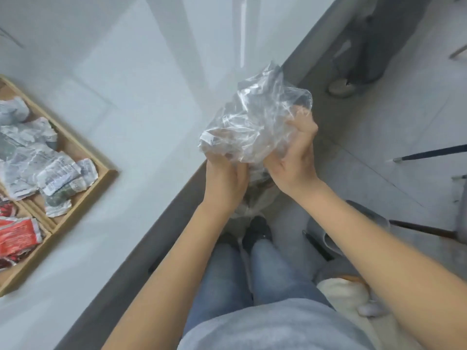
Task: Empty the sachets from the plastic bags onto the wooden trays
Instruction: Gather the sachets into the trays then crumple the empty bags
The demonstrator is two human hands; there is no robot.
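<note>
Both hands, the left hand (223,176) and right hand (294,160), grip the crumpled plastic bag (255,122) from below at the desk (141,102) edge, well right of the wooden tray (99,179) of sachets (54,173), left hand nearer it.

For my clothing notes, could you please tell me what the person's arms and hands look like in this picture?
Both forearms are bare from elbow to wrist, with no sleeves reaching them. The left hand and right hand wear no gloves, and no rings, watch or bracelet show. A light grey top covers the torso, with blue jeans below.
</note>
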